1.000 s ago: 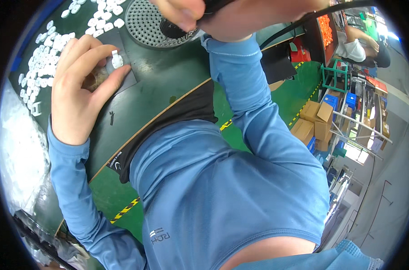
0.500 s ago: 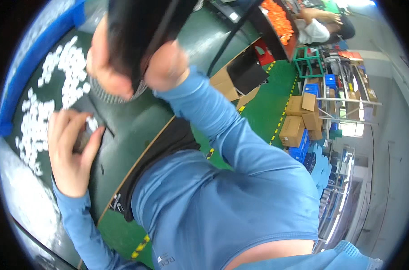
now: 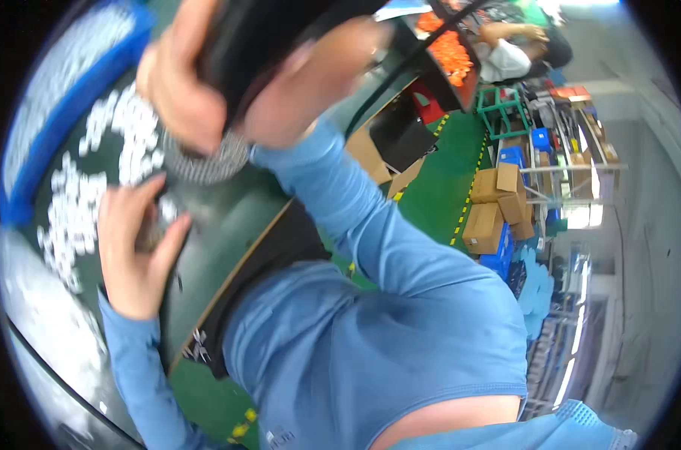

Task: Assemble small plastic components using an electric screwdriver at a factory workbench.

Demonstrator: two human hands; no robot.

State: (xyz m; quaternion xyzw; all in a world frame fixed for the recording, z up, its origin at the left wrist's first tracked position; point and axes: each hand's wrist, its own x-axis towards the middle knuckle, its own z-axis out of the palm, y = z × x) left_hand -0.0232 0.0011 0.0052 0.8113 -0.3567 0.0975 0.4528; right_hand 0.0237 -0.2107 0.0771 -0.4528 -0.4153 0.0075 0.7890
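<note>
My right hand (image 3: 288, 101) is wrapped round a large black object (image 3: 261, 34), probably a handheld tool, at the top of the view; motion blurs the hand, and the object's upper part is cut off. Under it on the dark green tabletop (image 3: 217, 225) is a round grey ribbed thing (image 3: 205, 166), partly covered by the hand. On the left, my left hand (image 3: 134, 251) rests on the table with curled fingers, its thumb and index closing round small white pieces (image 3: 168, 208). Many more small white pieces (image 3: 74, 217) lie loose beside its knuckles.
A blue tray (image 3: 78, 97) full of pale parts borders the table's far left. Clear plastic bags (image 3: 48, 292) lie nearer. A cable (image 3: 400, 67) crosses at the upper right. Beyond are a bin of orange parts (image 3: 449, 52), cardboard boxes (image 3: 483, 225), shelving and a seated person (image 3: 509, 56).
The black object and right hand have shifted, uncovering more of the round grey thing. A dark strip by my left fingertips no longer shows clearly. The whole view has shifted slightly.
</note>
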